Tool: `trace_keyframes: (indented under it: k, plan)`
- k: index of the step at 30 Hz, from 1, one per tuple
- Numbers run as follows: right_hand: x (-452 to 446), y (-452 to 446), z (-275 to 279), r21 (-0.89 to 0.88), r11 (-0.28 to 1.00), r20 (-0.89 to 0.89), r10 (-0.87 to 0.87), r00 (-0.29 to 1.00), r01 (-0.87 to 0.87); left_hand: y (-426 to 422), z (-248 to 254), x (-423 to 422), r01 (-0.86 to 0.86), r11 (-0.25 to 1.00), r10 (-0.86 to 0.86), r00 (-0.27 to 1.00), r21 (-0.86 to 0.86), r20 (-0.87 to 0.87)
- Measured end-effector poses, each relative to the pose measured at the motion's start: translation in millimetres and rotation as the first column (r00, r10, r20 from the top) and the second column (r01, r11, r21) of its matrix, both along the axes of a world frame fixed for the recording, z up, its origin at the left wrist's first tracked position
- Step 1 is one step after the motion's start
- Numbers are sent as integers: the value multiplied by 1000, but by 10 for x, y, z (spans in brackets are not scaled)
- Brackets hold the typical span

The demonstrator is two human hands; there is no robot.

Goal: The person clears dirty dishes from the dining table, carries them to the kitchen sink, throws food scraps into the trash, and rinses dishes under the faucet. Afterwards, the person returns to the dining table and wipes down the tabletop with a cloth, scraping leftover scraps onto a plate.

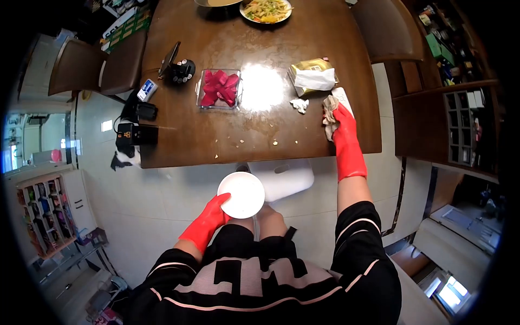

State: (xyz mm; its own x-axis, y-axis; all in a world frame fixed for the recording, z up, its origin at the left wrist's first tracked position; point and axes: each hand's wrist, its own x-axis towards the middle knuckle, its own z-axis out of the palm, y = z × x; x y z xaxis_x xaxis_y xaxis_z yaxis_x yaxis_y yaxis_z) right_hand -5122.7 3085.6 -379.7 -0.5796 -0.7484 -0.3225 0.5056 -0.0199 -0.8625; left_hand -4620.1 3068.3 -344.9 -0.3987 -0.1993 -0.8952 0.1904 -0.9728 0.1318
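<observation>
In a red rubber glove, my left hand grips the rim of a white bowl, held out below the table's front edge. My right hand, also gloved in red, is closed on a crumpled beige cloth at the right side of the brown table. A flat white object lies just beyond that hand, partly covered. Close to the cloth are a crumpled white tissue and a tissue pack. Several crumbs dot the wood near the front edge.
A clear tray with dark pink pieces sits on the table. At the far end stand a plate of food and a pan. A digital clock is at the left corner. Beneath the front edge is a white stool; chairs flank both sides.
</observation>
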Motion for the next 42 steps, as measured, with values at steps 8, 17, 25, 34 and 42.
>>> trace_keyframes:
  k: [8, 17, 25, 34, 42]
  plan:
    - [868, -747, 142, -82, 964, -994, -98, 52, 254, -307, -497, -296, -18, 988, -21, 967, -153, -253]
    - [2036, -325, 7, 23, 999, -994, 19, 105, 43, -493, -792, -710, -50, 992, 3, 927, -115, -376]
    - [3087, -75, 258, 19, 993, -889, 69, 452, -113, -527, -1170, -445, -136, 988, 58, 756, -70, -652]
    - [1459, -1105, 654, -11, 993, -547, -108, 830, 121, -599, -834, -308, -120, 967, 33, 934, -226, -355]
    - [182, -3284, -66, -22, 980, -665, -161, 729, 197, -624, -878, -215, -166, 951, 64, 931, -259, -360]
